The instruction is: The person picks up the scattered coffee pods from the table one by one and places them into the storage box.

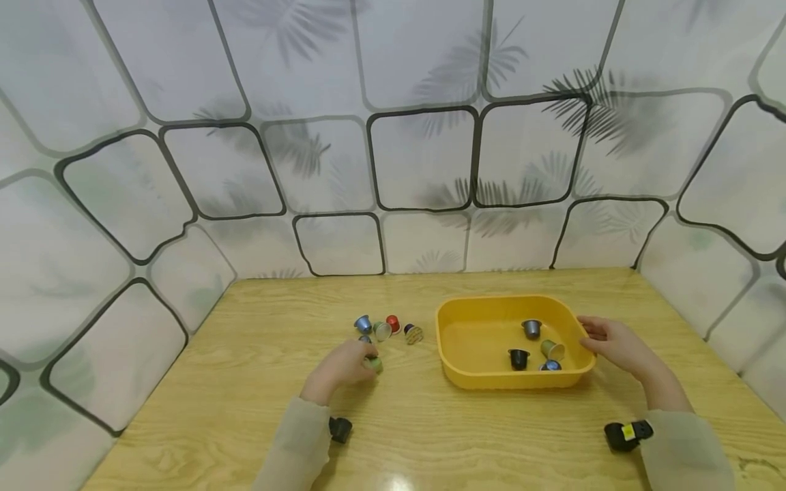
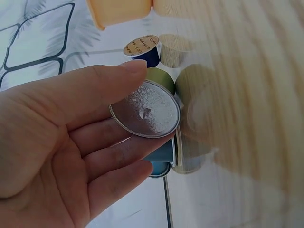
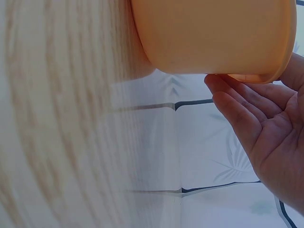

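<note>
My left hand (image 1: 340, 368) pinches a green coffee capsule (image 1: 375, 365) low over the table. Thumb and fingers hold its sides, and the silver lid (image 2: 146, 111) faces the left wrist camera. Just beyond lie several capsules, among them a blue capsule (image 1: 364, 324), a pale green capsule (image 1: 382, 332), a red capsule (image 1: 393, 323) and a dark one with a printed tan lid (image 1: 414, 335). At the right end of the yellow tray (image 1: 491, 380), my right hand (image 1: 617, 344) holds the rim, fingers (image 3: 237, 109) against the outer wall and thumb partly hidden behind the edge.
Inside the tray lie a grey capsule (image 1: 531, 329), a black capsule (image 1: 518, 360), a green-gold capsule (image 1: 552, 350) and a blue capsule (image 1: 550, 366). The wooden table (image 1: 245, 341) meets a patterned cloth wall (image 1: 424, 242) at the back and sides.
</note>
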A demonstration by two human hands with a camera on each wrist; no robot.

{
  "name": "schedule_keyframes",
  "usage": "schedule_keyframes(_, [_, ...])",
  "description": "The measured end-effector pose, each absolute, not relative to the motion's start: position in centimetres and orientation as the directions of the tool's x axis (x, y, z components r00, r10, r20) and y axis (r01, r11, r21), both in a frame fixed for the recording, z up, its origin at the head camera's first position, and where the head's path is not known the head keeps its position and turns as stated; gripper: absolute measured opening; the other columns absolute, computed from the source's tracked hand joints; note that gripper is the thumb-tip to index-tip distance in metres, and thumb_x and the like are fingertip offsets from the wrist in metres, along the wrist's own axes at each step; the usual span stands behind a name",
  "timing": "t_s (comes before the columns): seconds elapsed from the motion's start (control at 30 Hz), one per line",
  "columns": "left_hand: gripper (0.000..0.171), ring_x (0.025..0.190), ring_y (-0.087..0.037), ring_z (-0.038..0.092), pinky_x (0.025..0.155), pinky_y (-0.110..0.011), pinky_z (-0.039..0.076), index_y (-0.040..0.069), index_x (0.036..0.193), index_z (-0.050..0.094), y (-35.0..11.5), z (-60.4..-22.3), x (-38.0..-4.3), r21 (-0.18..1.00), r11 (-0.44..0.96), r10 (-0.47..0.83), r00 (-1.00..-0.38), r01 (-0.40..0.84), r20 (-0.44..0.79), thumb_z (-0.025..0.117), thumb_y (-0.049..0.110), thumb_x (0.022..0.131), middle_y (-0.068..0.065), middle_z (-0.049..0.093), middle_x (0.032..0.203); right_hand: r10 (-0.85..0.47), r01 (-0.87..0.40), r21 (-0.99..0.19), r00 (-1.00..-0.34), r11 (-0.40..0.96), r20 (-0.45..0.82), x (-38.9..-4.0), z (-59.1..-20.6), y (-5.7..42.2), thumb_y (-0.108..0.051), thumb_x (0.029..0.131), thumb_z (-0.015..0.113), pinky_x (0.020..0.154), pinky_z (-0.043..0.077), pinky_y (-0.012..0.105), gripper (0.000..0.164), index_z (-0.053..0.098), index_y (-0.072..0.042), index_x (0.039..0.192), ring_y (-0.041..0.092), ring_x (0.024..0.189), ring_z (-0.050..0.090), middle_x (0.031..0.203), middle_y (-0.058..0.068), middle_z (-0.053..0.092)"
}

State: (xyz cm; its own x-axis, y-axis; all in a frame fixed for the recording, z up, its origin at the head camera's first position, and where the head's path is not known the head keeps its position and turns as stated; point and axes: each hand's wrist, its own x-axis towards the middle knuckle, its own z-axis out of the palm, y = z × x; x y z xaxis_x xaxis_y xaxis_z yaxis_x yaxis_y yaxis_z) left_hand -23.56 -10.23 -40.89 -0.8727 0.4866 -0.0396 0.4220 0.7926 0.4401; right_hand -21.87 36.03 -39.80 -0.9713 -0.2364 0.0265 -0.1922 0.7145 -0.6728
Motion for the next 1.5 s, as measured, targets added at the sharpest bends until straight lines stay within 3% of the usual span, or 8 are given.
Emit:
schedule_keyframes(0.47, [0.036,0.080,-0.017,0.052,0.073,-0.034,0.045,-0.003,0.108,0.060,-10.1,-40.5,-23.4,0.473,0.784,0.469,-0.883,0.402,-0.029,0.067,0.008,0.074,-0.013,0.060,0.104,-0.244,-0.192,-0.675,-0.970,0.712,0.018,-21.8,-39.5,36.1,-0.013,0.090,0.051,0.081,0.042,0.049,0.053,0.030,0.020,0.126,0.048,0.106,0.042,0.120,0.039,0.038])
schedule_keyframes(0.9, [0.032,0.091,-0.025,0.057,0.076,-0.039,0.046,-0.001,0.108,0.059,-9.5,-39.8,-23.2,0.466,0.756,0.494,-0.868,0.460,0.055,0.065,0.012,0.079,-0.012,0.061,0.101,-0.244,-0.196,-0.677,-0.970,0.709,0.026,-21.8,-39.7,36.1,-0.013,0.090,0.052,0.081,0.042,0.048,0.053,0.031,0.020,0.125,0.048,0.105,0.043,0.120,0.038,0.038])
schedule_keyframes(1.3, [0.041,0.083,-0.022,0.057,0.070,-0.034,0.047,-0.001,0.114,0.056,-8.3,-39.1,-22.8,0.504,0.707,0.437,-0.867,0.497,0.241,0.067,0.018,0.080,-0.012,0.059,0.107,-0.250,-0.203,-0.685,-0.968,0.700,0.031,-21.9,-39.9,36.1,-0.011,0.090,0.051,0.082,0.042,0.048,0.052,0.030,0.020,0.125,0.048,0.106,0.042,0.121,0.039,0.038])
schedule_keyframes(1.5, [0.042,0.093,-0.023,0.057,0.078,-0.035,0.046,-0.002,0.113,0.056,-7.1,-38.9,-22.9,0.471,0.694,0.440,-0.839,0.544,0.321,0.067,0.019,0.079,-0.012,0.060,0.105,-0.247,-0.201,-0.689,-0.969,0.696,0.034,-22.0,-39.7,36.2,-0.011,0.090,0.051,0.082,0.042,0.047,0.051,0.031,0.020,0.126,0.047,0.106,0.043,0.120,0.038,0.039])
